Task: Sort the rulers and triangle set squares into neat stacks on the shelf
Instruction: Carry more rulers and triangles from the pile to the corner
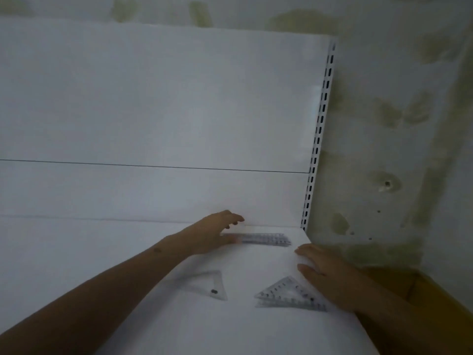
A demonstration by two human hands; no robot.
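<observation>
A stack of clear rulers (266, 239) lies at the back right of the white shelf (230, 334). My left hand (212, 234) reaches to the stack's left end, thumb on the rulers and fingers spread above them. A clear triangle set square (210, 285) lies alone near the middle of the shelf. To its right sits a small pile of triangle set squares (286, 295). My right hand (327, 275) rests flat on the shelf's right edge, fingers straight, touching the right side of that pile.
The white back panel (153, 111) rises behind the shelf, with a slotted upright (318, 139) at its right end. A stained wall (396, 124) stands to the right. Something yellow (419, 290) lies below the shelf's right edge.
</observation>
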